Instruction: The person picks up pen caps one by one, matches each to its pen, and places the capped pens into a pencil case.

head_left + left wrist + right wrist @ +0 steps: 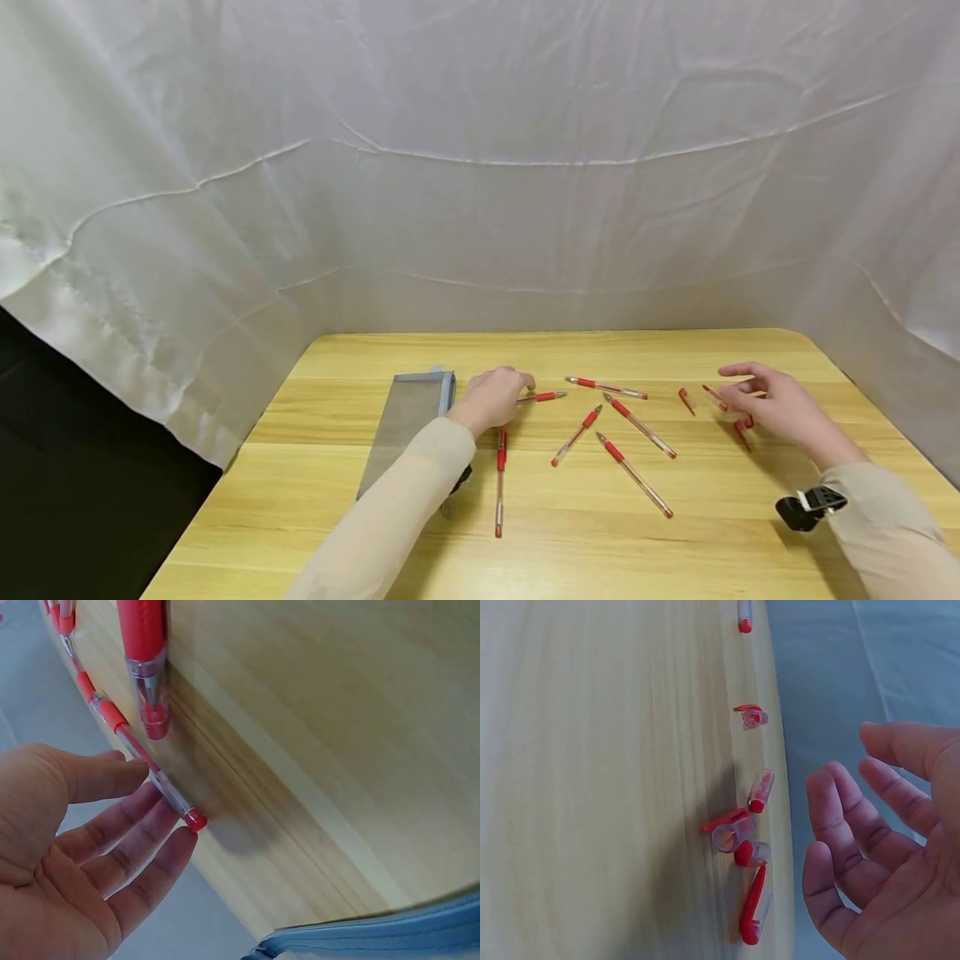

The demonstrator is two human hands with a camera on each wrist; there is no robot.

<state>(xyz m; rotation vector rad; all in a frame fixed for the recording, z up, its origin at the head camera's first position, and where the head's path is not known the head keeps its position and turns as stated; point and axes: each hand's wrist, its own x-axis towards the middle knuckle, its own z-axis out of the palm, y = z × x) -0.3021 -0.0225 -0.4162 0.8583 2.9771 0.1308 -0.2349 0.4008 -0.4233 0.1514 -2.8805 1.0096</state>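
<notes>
Red and clear plastic, one pen (544,397) lies crosswise on the table (540,550), tip pointing right, tail passing between the thumb and fingers of the nearer left hand (491,397); whether they pinch it, I cannot tell. Well apart, the right hand (780,406) holds nothing, fingers loosely bent near caps (686,401).

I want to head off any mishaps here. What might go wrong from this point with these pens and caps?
The right hand hangs close to several loose caps, so it could knock one away or catch two together.

Several pens lie with bare tips showing, which may leave ink on the table.

The left sleeve reaches over part of the gray pouch and near the capped pen, so pulling back might nudge either.
</notes>
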